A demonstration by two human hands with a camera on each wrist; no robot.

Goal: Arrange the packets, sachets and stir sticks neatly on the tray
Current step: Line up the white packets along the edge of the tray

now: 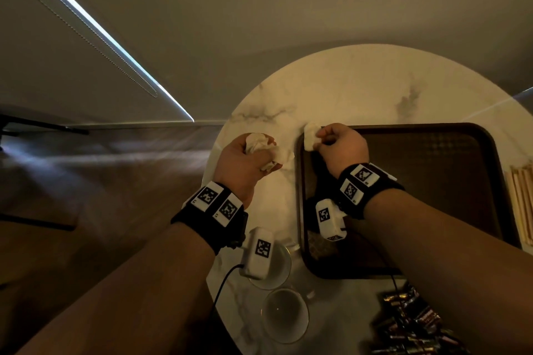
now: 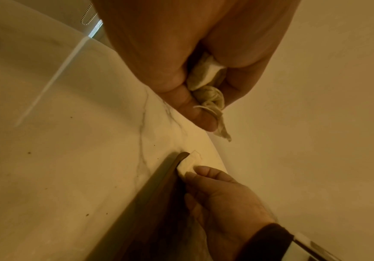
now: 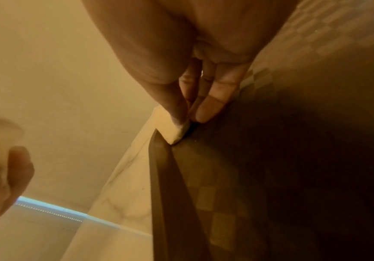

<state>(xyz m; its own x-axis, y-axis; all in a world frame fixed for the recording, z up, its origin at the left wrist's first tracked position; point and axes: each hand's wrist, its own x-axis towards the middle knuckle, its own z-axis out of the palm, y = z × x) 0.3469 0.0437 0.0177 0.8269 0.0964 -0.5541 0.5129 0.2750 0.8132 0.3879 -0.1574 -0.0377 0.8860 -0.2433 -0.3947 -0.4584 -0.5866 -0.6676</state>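
My left hand (image 1: 245, 166) hovers over the marble table's left part and grips a crumpled bunch of white sachets (image 1: 255, 143). In the left wrist view the same white sachets (image 2: 208, 88) stick out between thumb and fingers. My right hand (image 1: 326, 138) pinches a single white sachet (image 1: 311, 135) at the far left corner of the dark brown tray (image 1: 432, 153). The right wrist view shows that white sachet (image 3: 172, 131) touching the tray rim (image 3: 157, 159). Wooden stir sticks (image 1: 522, 204) lie right of the tray. Dark foil packets (image 1: 412, 323) are piled at the near right.
The round marble table (image 1: 346, 89) ends just left of my left hand, with floor beyond. Two clear glasses (image 1: 272, 265) (image 1: 285, 315) stand near the front edge under my left wrist. A wall and blind run behind the table.
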